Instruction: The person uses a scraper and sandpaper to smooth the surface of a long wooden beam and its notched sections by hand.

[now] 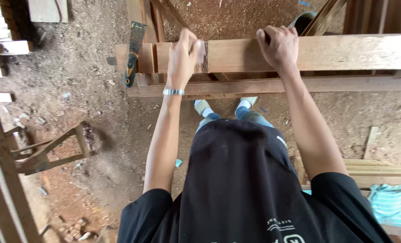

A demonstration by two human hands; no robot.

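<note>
1. Wooden beam (308,53) lies across a wooden frame (272,85); the sanded patch is only a small part, most looks untouched.
2. Left hand (182,56), fingers clamped on blurry sandpaper (201,56).
3. Right hand (278,45) grips the beam's top edge.
4. Putty knife (133,54) rests left.

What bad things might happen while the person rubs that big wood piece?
The scraper lies over the edge of the wooden beam, close to the left hand; a bump might knock it onto the dirt floor. The left hand looks blurred, rubbing something small on the wood, so fingers could get scraped or catch a splinter. The right hand rests on the beam's top edge and might slip.
</note>
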